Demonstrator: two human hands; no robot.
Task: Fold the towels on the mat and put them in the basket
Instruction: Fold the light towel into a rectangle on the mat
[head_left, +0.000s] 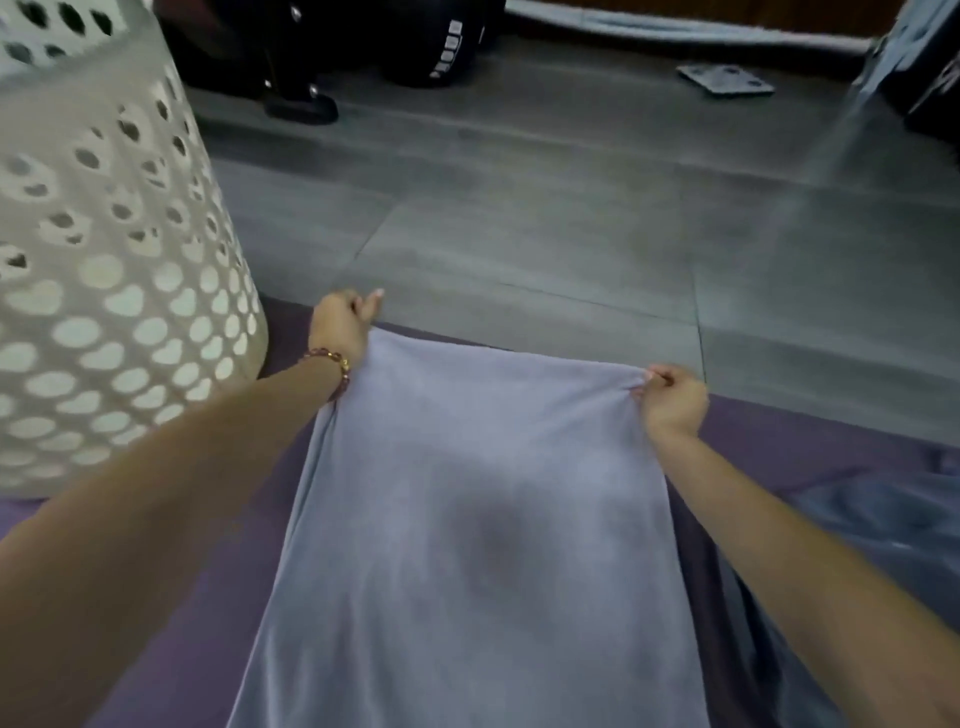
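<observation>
The grey tiled floor (519, 218) fills the far half of the view. Nearer, the purple mat (171, 597) lies flat on it, giving a clean, even surface to fold on. The tall white basket (104, 260), its wall pierced with round holes, stands at the left on the mat's far corner. It is just beside the work, probably so a finished towel can go in without much of a reach. The pale lavender-grey towel (467, 519) runs lengthwise from the person out toward the mat's far edge. It is drawn fairly taut between its two far corners, which suggests it is being stretched smooth and squared before a fold. Whether it lies on the mat or is held just above it cannot be told. A rumpled blue-grey cloth (893, 519), likely another towel waiting its turn, sits on the mat at the right, apart from the one in hand. The left hand (340, 322) has its fingers curled round the far left corner of the towel. The right hand (672, 397) pinches the far right corner, with the fabric bunched at its fingertips. Holding both corners keeps the edge straight and the width even. A beaded bracelet (332, 361) circles the left wrist, touching the towel's edge.
</observation>
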